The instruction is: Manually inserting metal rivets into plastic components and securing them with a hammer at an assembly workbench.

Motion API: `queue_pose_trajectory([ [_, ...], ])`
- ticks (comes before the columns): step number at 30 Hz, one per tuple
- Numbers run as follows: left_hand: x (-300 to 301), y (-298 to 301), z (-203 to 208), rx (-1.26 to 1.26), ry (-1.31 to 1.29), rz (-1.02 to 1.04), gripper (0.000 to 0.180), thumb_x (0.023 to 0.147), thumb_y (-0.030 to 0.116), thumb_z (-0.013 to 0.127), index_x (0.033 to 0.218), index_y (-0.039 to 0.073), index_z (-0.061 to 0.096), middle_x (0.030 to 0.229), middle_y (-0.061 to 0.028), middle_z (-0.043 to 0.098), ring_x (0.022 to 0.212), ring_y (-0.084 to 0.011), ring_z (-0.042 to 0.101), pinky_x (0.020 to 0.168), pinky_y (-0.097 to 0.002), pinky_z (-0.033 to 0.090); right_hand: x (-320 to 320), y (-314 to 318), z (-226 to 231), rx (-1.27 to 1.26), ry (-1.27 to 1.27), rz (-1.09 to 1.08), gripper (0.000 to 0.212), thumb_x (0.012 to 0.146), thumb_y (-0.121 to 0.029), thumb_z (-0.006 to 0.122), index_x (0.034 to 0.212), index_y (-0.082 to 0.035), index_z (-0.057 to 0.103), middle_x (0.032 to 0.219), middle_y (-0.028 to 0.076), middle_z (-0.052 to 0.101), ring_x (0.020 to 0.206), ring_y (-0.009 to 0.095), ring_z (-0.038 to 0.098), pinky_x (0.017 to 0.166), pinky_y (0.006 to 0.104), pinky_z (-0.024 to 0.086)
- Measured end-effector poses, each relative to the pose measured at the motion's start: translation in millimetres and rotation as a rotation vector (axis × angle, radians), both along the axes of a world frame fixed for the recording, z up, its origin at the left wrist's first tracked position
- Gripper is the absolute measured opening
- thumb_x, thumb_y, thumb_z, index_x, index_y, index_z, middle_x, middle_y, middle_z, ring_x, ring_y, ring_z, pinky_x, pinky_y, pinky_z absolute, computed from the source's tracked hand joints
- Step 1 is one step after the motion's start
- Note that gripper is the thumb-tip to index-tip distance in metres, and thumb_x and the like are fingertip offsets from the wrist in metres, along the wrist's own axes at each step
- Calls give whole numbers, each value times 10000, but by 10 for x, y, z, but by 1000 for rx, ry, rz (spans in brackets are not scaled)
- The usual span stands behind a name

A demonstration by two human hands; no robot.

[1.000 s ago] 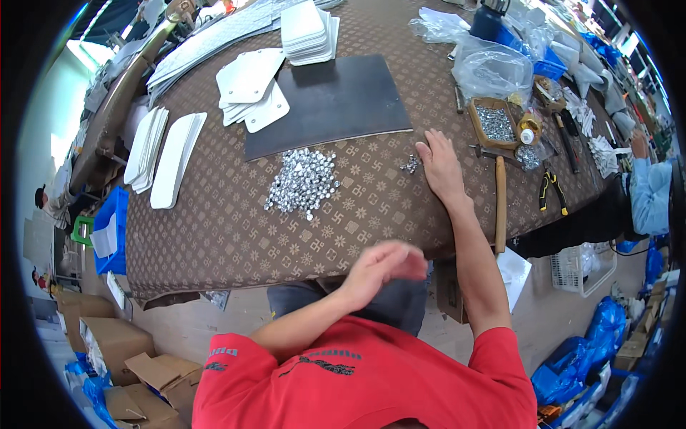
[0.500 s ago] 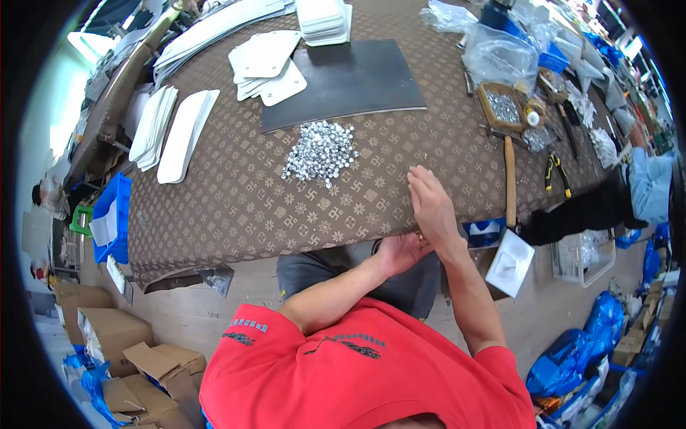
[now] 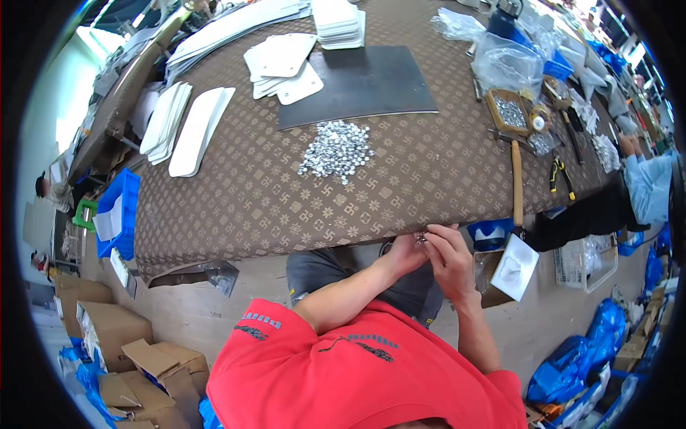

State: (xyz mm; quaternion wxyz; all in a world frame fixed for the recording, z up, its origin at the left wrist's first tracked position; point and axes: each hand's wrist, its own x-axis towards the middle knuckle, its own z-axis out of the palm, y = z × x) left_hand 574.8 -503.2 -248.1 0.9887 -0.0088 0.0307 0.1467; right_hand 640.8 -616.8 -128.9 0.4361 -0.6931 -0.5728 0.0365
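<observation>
Before the person in red I see a big table covered in brown patterned cloth (image 3: 243, 222), bearing a flat black rectangular board (image 3: 379, 79). White round-cornered panels (image 3: 286, 56) overlap its left end; on its near side lies a heap of small shiny silver metal pieces (image 3: 336, 150). At the table's near edge, the left hand (image 3: 406, 254) meets the right hand (image 3: 451, 262), whose fingers bunch together at a few tiny silvery bits (image 3: 421, 240); which hand grips them, and how the partly hidden left fingers close, I cannot tell.
</observation>
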Motion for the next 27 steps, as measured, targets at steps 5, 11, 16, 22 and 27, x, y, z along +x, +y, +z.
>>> queue_pose_trajectory([
  [5,19,-111,-141,48,212,-154,386,1094,279,464,1344,-6,535,1287,-153,644,1130,-233,656,943,-343,575,201,-112,171,61,80,-150,158,920,-7,687,1075,15,707,1173,149,700,1073,303,681,939,358,527],
  [11,-207,36,237,-13,420,-617,266,1082,287,521,1118,37,605,895,-27,613,670,-83,537,535,-212,440,791,-97,113,179,138,-434,141,946,-30,682,1074,25,703,1115,122,715,1019,214,679,896,302,524],
  [16,722,562,1400,65,364,-391,266,1069,346,549,1055,94,631,695,98,487,508,-44,387,441,-200,302,986,-295,37,313,605,-636,133,996,-77,646,1063,23,704,1025,65,712,936,119,653,854,245,505],
  [22,3057,1833,1486,619,349,-62,251,1059,277,562,999,46,639,786,-3,590,646,-122,539,586,-267,474,780,-441,-117,266,806,-716,151,1013,-89,625,1084,15,708,939,44,705,880,108,656,815,249,519],
  [27,3844,1807,1460,979,508,81,319,1058,308,564,1116,4,642,953,-62,670,782,-164,622,733,-299,534,569,-666,-244,239,889,-802,140,1005,-62,629,1089,17,707,990,61,718,869,126,682,835,252,546],
])
